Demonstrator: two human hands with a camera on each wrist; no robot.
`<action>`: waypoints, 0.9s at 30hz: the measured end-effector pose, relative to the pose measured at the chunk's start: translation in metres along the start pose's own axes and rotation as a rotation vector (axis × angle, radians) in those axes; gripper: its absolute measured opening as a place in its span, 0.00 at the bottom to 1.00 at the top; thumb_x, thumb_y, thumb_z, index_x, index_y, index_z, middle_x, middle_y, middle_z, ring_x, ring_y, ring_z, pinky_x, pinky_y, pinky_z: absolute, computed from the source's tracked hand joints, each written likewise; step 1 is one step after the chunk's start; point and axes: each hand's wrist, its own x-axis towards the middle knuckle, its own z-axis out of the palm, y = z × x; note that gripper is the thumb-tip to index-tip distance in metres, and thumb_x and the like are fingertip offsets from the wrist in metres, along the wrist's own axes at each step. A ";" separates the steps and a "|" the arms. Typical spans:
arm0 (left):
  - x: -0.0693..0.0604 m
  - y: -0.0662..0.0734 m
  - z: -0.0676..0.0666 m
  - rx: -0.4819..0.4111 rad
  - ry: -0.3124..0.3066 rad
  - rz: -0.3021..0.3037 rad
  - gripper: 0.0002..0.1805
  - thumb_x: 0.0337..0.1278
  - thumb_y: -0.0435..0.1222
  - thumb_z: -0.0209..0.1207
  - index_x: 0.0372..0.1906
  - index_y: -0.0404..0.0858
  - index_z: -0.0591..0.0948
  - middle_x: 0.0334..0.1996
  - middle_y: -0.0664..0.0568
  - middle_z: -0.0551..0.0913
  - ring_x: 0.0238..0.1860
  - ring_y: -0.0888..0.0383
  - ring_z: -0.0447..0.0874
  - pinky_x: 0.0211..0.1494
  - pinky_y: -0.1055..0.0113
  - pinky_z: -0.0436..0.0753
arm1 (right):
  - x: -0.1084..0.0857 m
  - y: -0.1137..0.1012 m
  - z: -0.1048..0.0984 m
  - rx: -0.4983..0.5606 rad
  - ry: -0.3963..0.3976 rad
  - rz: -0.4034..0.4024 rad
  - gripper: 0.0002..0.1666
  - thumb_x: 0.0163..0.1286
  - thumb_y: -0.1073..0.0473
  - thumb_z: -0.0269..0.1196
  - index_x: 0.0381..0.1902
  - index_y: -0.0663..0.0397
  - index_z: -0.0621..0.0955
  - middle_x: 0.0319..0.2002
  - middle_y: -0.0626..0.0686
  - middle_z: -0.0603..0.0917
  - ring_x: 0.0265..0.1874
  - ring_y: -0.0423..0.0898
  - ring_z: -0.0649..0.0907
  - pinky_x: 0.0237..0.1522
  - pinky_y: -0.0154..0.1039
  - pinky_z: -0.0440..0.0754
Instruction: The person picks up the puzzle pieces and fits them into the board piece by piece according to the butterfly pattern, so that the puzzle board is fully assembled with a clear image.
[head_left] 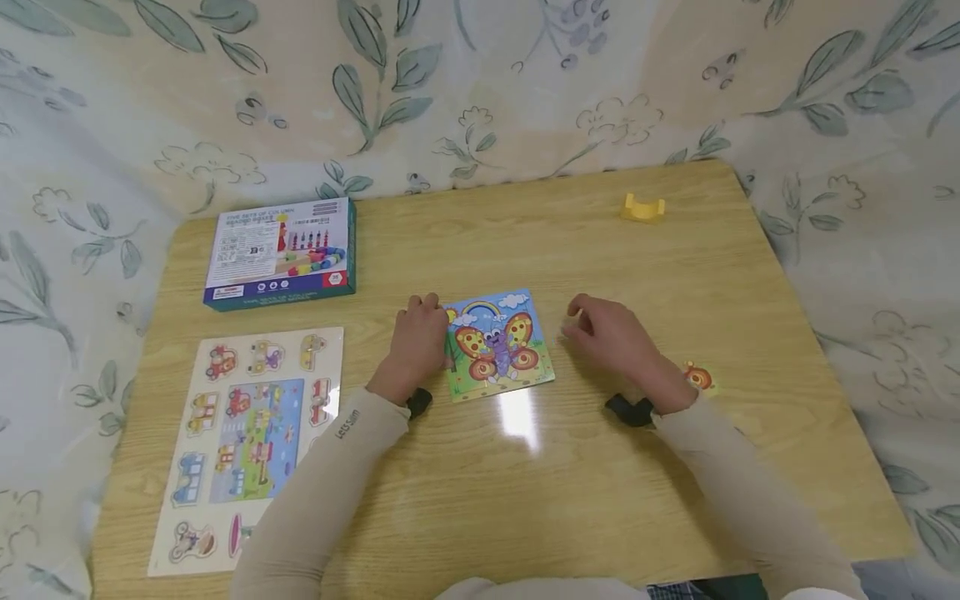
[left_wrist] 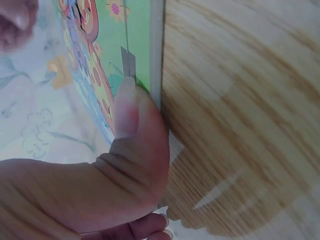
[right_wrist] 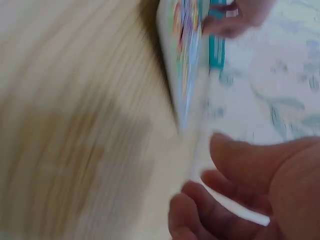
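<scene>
A square butterfly puzzle (head_left: pixel 498 346) lies on the table, its bright picture facing up. My left hand (head_left: pixel 420 337) holds it by the left edge. In the left wrist view the thumb (left_wrist: pixel 127 107) lies bent on the green border of the picture; the other fingers are mostly hidden. My right hand (head_left: pixel 611 333) is off the table to the right of the puzzle, apart from it. Its fingers (right_wrist: pixel 185 215) are loosely curled, with nothing visible between them and the thumb. Beside the right wrist lies a small loose piece with an orange spiral (head_left: pixel 699 377), partly covered by the arm.
A boxed bead set (head_left: pixel 281 250) lies at the back left. In front of it is a white board with vehicle pictures (head_left: pixel 322 342), partly under the left forearm. A yellow curved block (head_left: pixel 642 208) stands at the back right. Patterned curtain (head_left: pixel 480 100) borders the wooden table (head_left: pixel 487 237).
</scene>
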 end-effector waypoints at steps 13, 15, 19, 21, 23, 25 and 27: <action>-0.006 -0.019 -0.005 -0.041 0.027 -0.033 0.34 0.29 0.46 0.79 0.44 0.29 0.83 0.47 0.42 0.75 0.51 0.42 0.70 0.51 0.46 0.77 | -0.071 0.055 -0.016 -0.137 -0.064 0.028 0.33 0.54 0.56 0.74 0.52 0.67 0.74 0.40 0.61 0.76 0.33 0.49 0.76 0.36 0.45 0.76; -0.006 -0.019 -0.004 -0.054 0.036 -0.025 0.33 0.29 0.46 0.79 0.44 0.29 0.83 0.46 0.42 0.75 0.51 0.42 0.70 0.50 0.46 0.77 | -0.074 0.055 -0.014 -0.132 -0.029 0.046 0.31 0.53 0.57 0.74 0.49 0.69 0.75 0.40 0.62 0.76 0.32 0.50 0.77 0.36 0.47 0.77; -0.005 -0.015 -0.003 -0.067 0.036 -0.012 0.33 0.30 0.45 0.79 0.44 0.29 0.83 0.46 0.42 0.75 0.51 0.42 0.70 0.51 0.46 0.77 | -0.078 0.054 -0.012 -0.142 0.040 0.038 0.24 0.50 0.60 0.75 0.40 0.66 0.77 0.36 0.60 0.76 0.32 0.51 0.76 0.36 0.47 0.76; -0.004 -0.012 -0.003 -0.069 0.032 -0.008 0.32 0.31 0.45 0.79 0.44 0.29 0.83 0.45 0.42 0.75 0.50 0.42 0.70 0.51 0.46 0.77 | -0.076 0.051 -0.010 -0.155 0.071 -0.003 0.21 0.50 0.61 0.75 0.38 0.63 0.77 0.35 0.59 0.76 0.33 0.52 0.74 0.35 0.47 0.75; -0.004 -0.010 -0.003 -0.066 0.026 -0.005 0.32 0.30 0.45 0.79 0.44 0.30 0.83 0.45 0.43 0.75 0.50 0.43 0.70 0.51 0.46 0.76 | -0.071 0.046 -0.007 -0.163 0.081 -0.041 0.20 0.52 0.62 0.74 0.38 0.61 0.75 0.34 0.58 0.75 0.33 0.52 0.73 0.35 0.46 0.73; -0.003 -0.006 -0.001 -0.064 0.014 -0.001 0.33 0.30 0.46 0.78 0.44 0.30 0.83 0.45 0.43 0.75 0.51 0.43 0.70 0.51 0.46 0.77 | -0.064 0.039 -0.002 -0.165 0.074 -0.066 0.18 0.55 0.63 0.72 0.37 0.59 0.73 0.33 0.56 0.75 0.31 0.51 0.73 0.33 0.45 0.73; -0.001 -0.002 0.000 -0.058 0.005 0.008 0.34 0.30 0.47 0.78 0.45 0.30 0.83 0.46 0.43 0.75 0.51 0.43 0.70 0.51 0.46 0.77 | -0.056 0.032 0.003 -0.159 0.050 -0.075 0.16 0.58 0.63 0.70 0.37 0.57 0.72 0.32 0.54 0.76 0.30 0.49 0.74 0.32 0.44 0.73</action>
